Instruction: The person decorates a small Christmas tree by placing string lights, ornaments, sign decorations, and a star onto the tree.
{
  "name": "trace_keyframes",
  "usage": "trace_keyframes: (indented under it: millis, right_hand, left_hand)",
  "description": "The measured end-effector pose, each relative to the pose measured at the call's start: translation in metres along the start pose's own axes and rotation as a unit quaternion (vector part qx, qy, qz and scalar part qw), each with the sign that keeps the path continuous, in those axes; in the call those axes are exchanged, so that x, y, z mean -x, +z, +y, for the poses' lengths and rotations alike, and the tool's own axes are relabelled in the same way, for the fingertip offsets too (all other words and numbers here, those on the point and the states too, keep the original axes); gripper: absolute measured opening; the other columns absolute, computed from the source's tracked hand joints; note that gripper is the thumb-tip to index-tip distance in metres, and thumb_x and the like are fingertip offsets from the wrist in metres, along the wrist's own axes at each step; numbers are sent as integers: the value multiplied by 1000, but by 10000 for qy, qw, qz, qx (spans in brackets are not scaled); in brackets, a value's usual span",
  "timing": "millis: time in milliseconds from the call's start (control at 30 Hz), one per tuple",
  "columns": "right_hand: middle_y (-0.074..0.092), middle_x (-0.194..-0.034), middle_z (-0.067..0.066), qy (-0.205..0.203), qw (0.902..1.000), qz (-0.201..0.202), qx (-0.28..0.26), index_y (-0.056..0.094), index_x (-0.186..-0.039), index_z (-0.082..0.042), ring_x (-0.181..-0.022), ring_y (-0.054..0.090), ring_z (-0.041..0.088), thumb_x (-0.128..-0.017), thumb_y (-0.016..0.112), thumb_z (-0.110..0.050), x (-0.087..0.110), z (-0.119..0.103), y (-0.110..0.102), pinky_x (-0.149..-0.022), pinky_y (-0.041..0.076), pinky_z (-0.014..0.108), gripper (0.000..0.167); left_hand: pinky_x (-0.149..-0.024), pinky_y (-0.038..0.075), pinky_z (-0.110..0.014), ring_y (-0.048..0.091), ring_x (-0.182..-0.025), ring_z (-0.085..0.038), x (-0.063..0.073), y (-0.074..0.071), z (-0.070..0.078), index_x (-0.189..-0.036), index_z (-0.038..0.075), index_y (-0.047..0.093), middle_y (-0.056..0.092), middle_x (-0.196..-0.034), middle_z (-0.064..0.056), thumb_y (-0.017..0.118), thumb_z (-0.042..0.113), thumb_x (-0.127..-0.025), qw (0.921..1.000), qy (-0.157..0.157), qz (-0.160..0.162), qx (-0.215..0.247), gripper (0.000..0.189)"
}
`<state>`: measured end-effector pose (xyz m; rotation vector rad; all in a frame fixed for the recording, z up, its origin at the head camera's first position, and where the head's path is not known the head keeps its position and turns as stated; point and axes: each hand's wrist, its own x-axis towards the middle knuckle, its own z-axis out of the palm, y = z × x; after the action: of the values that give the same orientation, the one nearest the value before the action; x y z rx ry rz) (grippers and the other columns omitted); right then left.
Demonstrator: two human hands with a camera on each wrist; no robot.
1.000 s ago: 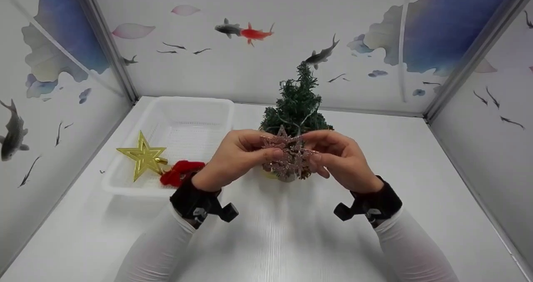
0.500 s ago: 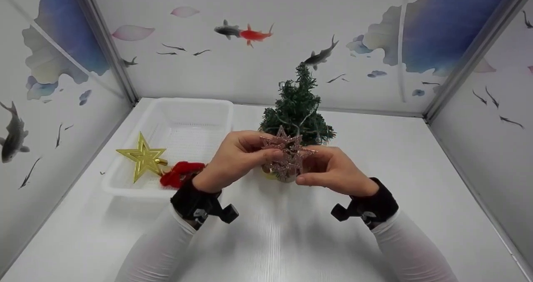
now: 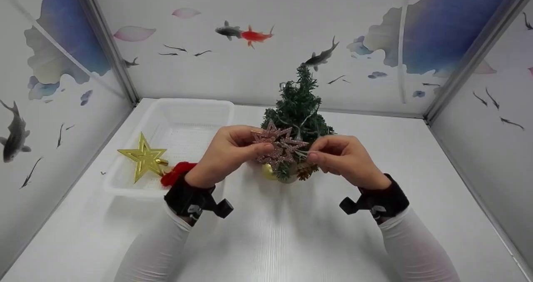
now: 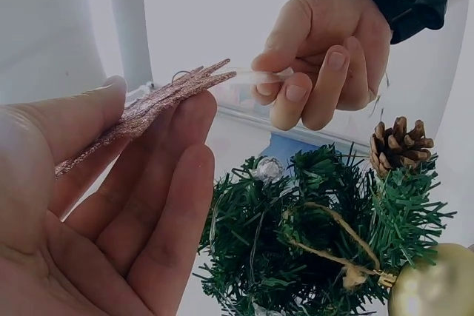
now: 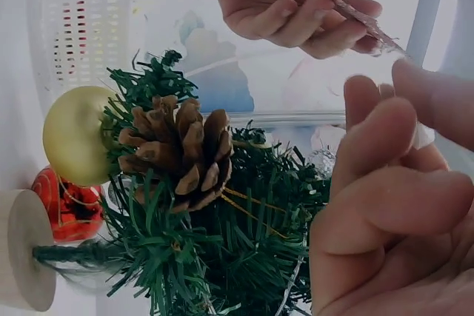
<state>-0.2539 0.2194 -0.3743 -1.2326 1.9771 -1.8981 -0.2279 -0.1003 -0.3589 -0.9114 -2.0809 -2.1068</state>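
My left hand [image 3: 227, 153] pinches a pink glittery star-shaped ornament [image 3: 281, 146] between thumb and fingers. It is held in front of a small green Christmas tree [image 3: 299, 101]. To its right, my right hand [image 3: 349, 159] pinches a pale string [image 3: 300, 152] at the ornament's edge. In the left wrist view the ornament [image 4: 144, 112] appears almost edge-on, and the string [image 4: 255, 77] runs into the right fingertips. A pine cone [image 5: 181, 153], a gold ball [image 5: 78, 138] and a red ball [image 5: 70, 209] are around the lower part of the tree.
On the left stands a white plastic basket [image 3: 189, 101]. A gold star [image 3: 143, 157] and a fuzzy red thing [image 3: 177, 174], partly behind my left wrist, lie in it. Printed panels enclose the white table [image 3: 275, 240]. The tree has a round wooden base [image 5: 26, 249].
The ornament has moved slightly left and up with my left hand. My right fingers have shifted from its lower right edge and pull the string out to the right.
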Motion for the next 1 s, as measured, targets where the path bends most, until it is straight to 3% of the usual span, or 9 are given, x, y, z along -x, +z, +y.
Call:
trace_keyframes:
  millis: [167,267,400,567,733,900,1000]
  right_hand:
    - [60,-79,4,-48,9967,626,-520,72,-107,8,-58,36,20,-107,66,5,-1,1,-4,-51,25,33,7]
    - [61,-80,4,-143,9907,946,-970,75,-106,1,-56,35,18,-108,63,6,-4,-1,-4,-49,22,32,13]
    - [70,-95,8,-365,9804,1052,-1625,75,-106,1,-57,39,17,-109,58,6,-9,-6,-5,-50,25,30,18]
    - [72,-104,13,-564,9721,1009,-2042,73,-102,3,-57,43,18,-110,57,6,-24,-16,-7,-52,30,27,17]
    - [73,-94,9,-311,9804,1057,-1634,73,-100,-1,-55,44,14,-108,68,-2,-45,-28,-9,-49,31,25,9]
    - [64,-78,6,-19,9926,1016,-662,73,-103,0,-57,44,14,-106,74,-5,-61,-37,-10,-50,32,26,6]
    - [60,-76,7,85,9957,911,-128,73,-103,3,-59,47,16,-106,73,-5,-70,-41,-12,-50,34,27,8]
  left_hand:
    - [-73,58,-26,74,-84,-13,-1,-2,0,-121,0,84,83,-102,-10,84,8,-99,9999,-103,-26,33,23]
    - [-73,59,-27,73,-82,-14,-2,-3,-1,-120,3,83,82,-98,-9,85,12,-100,9990,-344,-269,-80,22]
    - [-79,62,-32,76,-87,-18,-3,-4,-5,-119,6,82,81,-100,-9,83,14,-102,9956,-624,-661,-220,19]
    - [-82,61,-33,75,-95,-27,-6,1,-13,-117,5,84,80,-108,-8,82,13,-103,9939,-608,-827,-416,16]
    - [-78,58,-29,73,-90,-30,-9,8,-19,-113,6,84,80,-104,-5,81,14,-102,9919,-519,-760,-873,14]
    - [-80,56,-30,71,-89,-17,-16,11,-21,-110,7,85,79,-103,-1,80,16,-102,9848,-239,-656,-1591,13]
    - [-81,57,-33,70,-90,-16,-19,12,-17,-109,10,85,79,-101,1,81,21,-101,9805,-169,-472,-1898,14]
